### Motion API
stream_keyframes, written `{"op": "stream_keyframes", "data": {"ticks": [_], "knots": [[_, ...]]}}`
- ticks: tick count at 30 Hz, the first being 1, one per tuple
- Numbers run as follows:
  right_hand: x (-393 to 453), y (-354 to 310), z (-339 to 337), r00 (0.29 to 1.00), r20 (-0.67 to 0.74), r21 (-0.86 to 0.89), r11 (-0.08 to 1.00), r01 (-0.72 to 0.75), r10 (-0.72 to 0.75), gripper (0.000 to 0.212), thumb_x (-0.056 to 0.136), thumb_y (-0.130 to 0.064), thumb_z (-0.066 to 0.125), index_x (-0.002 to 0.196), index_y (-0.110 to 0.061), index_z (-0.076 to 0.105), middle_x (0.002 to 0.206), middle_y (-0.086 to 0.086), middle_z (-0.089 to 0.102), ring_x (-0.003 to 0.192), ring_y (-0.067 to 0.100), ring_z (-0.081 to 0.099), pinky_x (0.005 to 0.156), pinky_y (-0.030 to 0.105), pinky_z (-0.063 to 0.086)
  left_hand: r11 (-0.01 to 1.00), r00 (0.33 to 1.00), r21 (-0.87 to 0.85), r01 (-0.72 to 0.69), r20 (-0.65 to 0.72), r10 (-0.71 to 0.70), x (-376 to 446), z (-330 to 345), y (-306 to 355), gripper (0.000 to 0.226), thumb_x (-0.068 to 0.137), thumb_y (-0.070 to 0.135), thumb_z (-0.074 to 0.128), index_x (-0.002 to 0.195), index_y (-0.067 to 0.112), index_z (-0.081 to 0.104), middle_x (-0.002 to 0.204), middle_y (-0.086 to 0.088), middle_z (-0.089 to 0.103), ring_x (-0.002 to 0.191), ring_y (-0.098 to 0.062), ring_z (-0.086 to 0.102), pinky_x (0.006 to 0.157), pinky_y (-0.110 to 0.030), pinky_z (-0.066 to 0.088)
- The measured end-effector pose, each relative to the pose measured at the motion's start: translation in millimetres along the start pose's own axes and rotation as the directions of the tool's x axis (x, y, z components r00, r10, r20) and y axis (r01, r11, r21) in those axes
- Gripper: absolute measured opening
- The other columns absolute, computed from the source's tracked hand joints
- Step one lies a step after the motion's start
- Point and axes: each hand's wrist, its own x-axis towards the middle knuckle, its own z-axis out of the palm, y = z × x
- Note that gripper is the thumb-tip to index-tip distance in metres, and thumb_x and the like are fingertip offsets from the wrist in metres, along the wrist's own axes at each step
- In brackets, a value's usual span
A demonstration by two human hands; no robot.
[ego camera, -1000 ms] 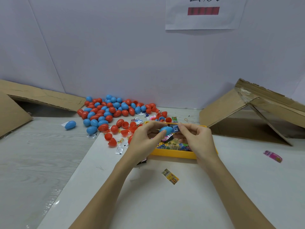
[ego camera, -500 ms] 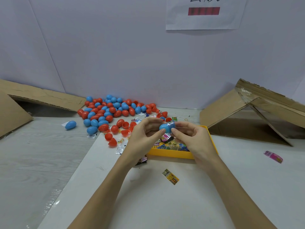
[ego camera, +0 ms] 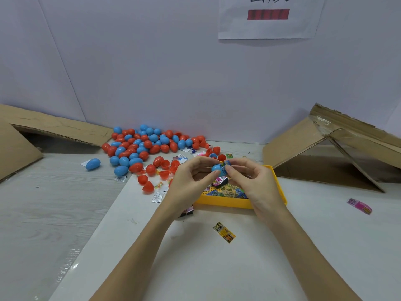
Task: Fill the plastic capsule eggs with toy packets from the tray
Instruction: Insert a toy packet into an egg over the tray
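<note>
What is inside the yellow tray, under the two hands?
The yellow tray holds printed toy packets, mostly yellow, green and blue. The left hand and the right hand, holding a blue egg half, cover much of it, so the rest cannot be seen.

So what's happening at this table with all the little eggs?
A person is stuffing toy packets into plastic capsule eggs. Right now the left hand holds a blue egg half while the right hand pushes a folded packet into it, just above a yellow tray of more packets. A pile of red and blue eggs sits behind to the left, and a loose yellow packet lies on the table nearer the person.
</note>
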Motion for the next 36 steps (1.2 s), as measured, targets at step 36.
{"op": "stream_keyframes", "data": {"ticks": [36], "knots": [[-10,-15,12,0.978,0.025,0.238,0.949,-0.208,0.208,0.039,0.08,-0.037,0.077,0.112,-0.015,0.075,0.102,0.003,0.08,0.099,0.02,0.077,0.081,0.029,0.061,0.973,0.974,0.092,-0.213,-0.055,0.218,-4,12,-7,0.051,0.087,0.014,0.079,0.135,0.013,0.065,0.125,-0.002,0.069,0.111,-0.018,0.069,0.095,-0.036,0.058]]}}
